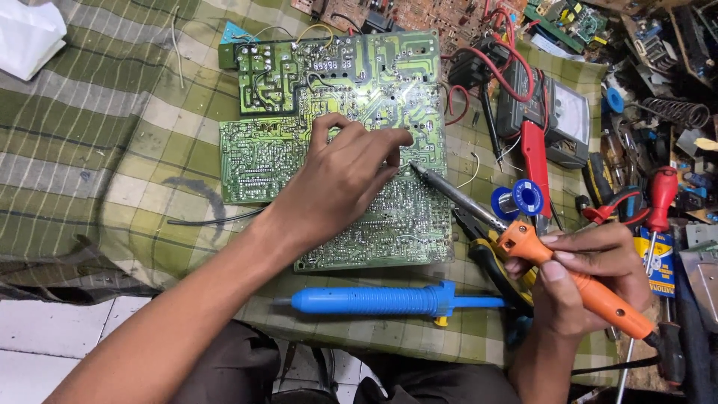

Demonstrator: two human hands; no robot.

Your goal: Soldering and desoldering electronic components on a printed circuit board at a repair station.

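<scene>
A large green circuit board point(262, 153) lies solder side up on a green checked cloth point(90, 142). My left hand point(340, 176) rests on the board's middle, fingers curled and pressing down, holding nothing. My right hand point(591, 280) grips the orange handle of a soldering iron point(523, 239). Its metal shaft slants up-left and the tip touches the board beside my left fingertips.
A blue desoldering pump point(381, 301) lies below the board. Pliers point(486, 254), a solder spool point(520, 200), a multimeter point(557, 120) with red leads, a red screwdriver point(662, 194) and several tools and boards crowd the right side. White floor tiles point(45, 337) show at lower left.
</scene>
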